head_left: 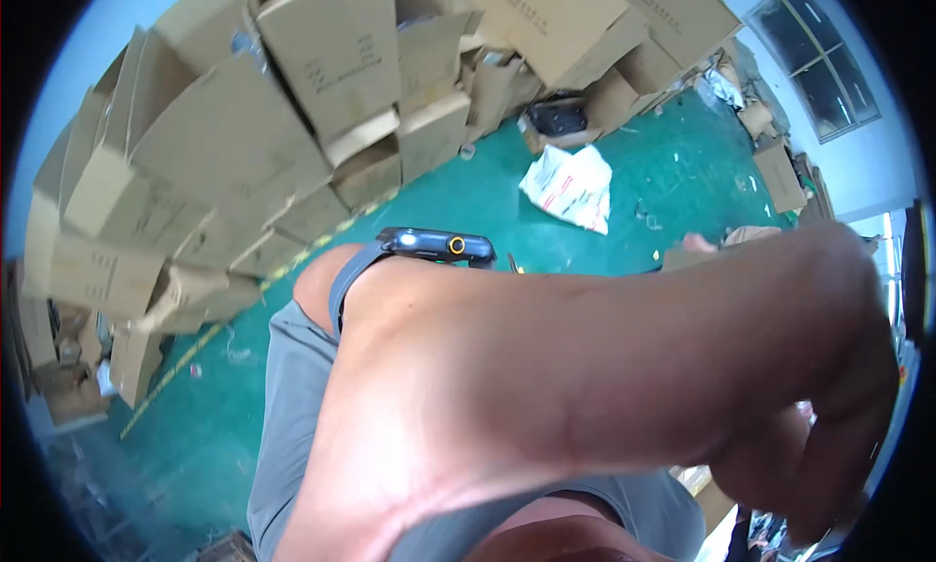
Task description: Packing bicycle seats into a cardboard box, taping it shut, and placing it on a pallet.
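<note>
A bare arm, very close to the camera, fills the middle of the view from the lower left to the right. It seems to be my left one. At its left end it wears a dark watch (439,243) on a grey strap (351,282). On the far right my left hand (840,396) bends downward. Its fingers are blurred and partly in shadow, so I cannot tell whether they hold anything. My right hand does not show clearly. Below the arm is grey clothing (292,396), with a bare knee (317,284) beside the strap.
Large cardboard boxes (224,162) are stacked at the left and far side. A white printed bag (570,187) lies on the green floor (439,206). Past it, a dark object (558,116) sits in a low carton. A window (814,60) is set in the far right wall.
</note>
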`<state>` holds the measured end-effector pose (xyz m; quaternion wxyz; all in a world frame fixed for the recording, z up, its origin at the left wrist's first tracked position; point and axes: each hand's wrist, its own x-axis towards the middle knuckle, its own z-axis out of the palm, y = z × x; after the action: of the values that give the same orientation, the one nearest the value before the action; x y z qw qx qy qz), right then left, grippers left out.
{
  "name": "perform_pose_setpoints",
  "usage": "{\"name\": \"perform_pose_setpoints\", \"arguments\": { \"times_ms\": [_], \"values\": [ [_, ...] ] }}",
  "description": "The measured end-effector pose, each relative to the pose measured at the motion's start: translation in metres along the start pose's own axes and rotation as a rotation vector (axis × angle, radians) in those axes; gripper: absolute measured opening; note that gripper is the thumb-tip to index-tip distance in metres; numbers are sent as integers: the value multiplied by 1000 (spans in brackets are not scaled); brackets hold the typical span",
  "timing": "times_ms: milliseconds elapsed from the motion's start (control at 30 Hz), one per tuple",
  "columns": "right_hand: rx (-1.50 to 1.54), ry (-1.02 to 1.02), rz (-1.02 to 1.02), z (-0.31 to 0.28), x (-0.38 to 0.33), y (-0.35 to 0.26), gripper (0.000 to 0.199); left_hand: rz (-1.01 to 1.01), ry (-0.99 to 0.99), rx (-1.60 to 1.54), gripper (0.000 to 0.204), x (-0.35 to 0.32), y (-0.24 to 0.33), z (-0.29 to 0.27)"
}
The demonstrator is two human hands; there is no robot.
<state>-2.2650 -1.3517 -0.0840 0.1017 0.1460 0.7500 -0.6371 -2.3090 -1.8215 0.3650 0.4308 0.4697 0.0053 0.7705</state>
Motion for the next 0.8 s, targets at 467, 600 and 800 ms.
{"name": "perform_pose_setpoints", "arguments": {
  "times_ms": [467,600,800],
  "values": [
    [261,142,241,59,388,-114,17,-245,959,982,42,61,219,-596],
    [165,35,209,19,574,-181,13,-272,1209,1424,50,69,316,-705],
    [113,-58,117,-4,789,-335,13,-393,1575,2134,64,86,478,-807]
  ]
}}
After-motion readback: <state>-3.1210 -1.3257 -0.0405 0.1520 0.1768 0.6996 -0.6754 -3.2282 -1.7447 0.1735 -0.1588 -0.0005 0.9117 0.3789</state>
